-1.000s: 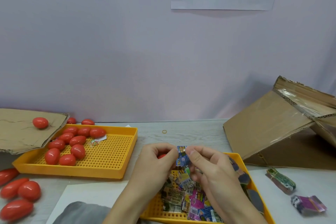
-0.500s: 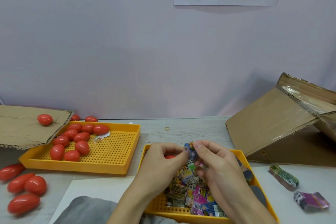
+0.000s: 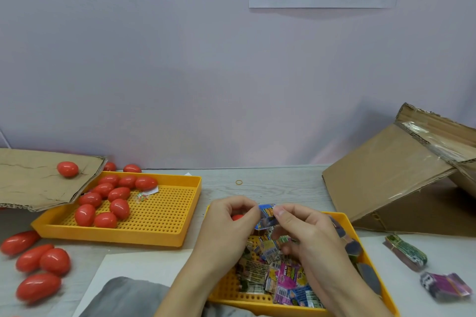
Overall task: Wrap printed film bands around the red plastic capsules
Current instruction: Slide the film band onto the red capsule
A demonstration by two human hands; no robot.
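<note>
My left hand (image 3: 229,226) curls around a red capsule (image 3: 237,217), of which only a small part shows in the palm, and its fingertips pinch the left edge of a blue printed film band (image 3: 266,216). My right hand (image 3: 306,237) pinches the band's right edge. Both hands hover over the near yellow tray (image 3: 371,273), which holds a heap of printed film bands (image 3: 280,275). Several bare red capsules (image 3: 108,201) lie in the left yellow tray (image 3: 164,213).
More red capsules (image 3: 38,265) lie loose on the table at the left, and one (image 3: 67,169) sits on a flat cardboard sheet (image 3: 31,180). A tilted cardboard box (image 3: 401,175) stands at the right. Two film band bundles (image 3: 407,252) lie near it. A rubber band (image 3: 239,182) lies behind.
The hands stay together on the blue band, with only slight finger shifts. The view has drifted a little, so everything sits slightly further right and lower.
</note>
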